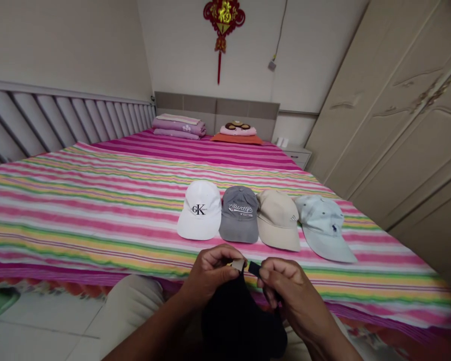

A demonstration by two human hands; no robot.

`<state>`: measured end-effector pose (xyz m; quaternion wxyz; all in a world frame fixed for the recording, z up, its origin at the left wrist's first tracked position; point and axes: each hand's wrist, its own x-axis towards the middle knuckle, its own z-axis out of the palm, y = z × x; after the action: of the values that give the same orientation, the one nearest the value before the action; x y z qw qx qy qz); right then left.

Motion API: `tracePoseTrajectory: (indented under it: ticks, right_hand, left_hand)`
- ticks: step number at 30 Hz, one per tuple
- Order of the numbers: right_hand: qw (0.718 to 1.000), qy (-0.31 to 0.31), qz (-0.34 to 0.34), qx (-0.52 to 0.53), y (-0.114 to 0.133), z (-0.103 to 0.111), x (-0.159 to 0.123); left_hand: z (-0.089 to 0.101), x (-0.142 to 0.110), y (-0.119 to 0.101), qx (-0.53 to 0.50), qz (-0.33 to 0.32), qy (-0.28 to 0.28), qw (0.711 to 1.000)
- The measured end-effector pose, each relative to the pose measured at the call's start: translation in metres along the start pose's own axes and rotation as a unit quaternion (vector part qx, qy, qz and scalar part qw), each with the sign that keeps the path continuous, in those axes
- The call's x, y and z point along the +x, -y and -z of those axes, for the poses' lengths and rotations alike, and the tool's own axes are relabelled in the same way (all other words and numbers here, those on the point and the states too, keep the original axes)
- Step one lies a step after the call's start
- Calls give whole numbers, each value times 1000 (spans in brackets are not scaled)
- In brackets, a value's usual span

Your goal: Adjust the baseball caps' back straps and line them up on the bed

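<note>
A black cap (240, 316) hangs between my two hands at the front edge of the bed, above my lap. My left hand (214, 271) pinches the metal-looking buckle (238, 264) of its back strap between thumb and fingers. In my right hand (285, 281) is the dark strap's free end (254, 268), pinched with its tip toward the buckle; a small gap shows between them. Beyond my hands a white cap (200, 210), a grey cap (239, 214), a beige cap (278, 220) and a pale blue cap (326, 228) lie in a row, brims toward me.
The caps lie on a striped bedspread (97, 215). Folded purple bedding (178, 127) and a pink folded item (238, 130) sit by the headboard (244, 110). A slatted rail (78, 118) runs along the left, and a wardrobe (391, 110) stands at right.
</note>
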<state>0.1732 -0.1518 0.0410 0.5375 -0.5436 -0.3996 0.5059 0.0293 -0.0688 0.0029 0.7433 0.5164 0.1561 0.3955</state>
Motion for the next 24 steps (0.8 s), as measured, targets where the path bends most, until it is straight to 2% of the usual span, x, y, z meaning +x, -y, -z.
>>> tracePoseTrajectory:
  ticks: [7, 17, 24]
  right_hand:
    - [1000, 23, -5, 0, -8, -1, 4]
    - [997, 36, -19, 63, -7, -3, 6]
    - [996, 53, -26, 70, -8, -3, 5]
  left_hand:
    - [0, 0, 1, 16, -11, 7, 1000]
    - [2, 1, 0, 70, -41, 32, 996]
    - [3, 0, -7, 198, -110, 49, 973]
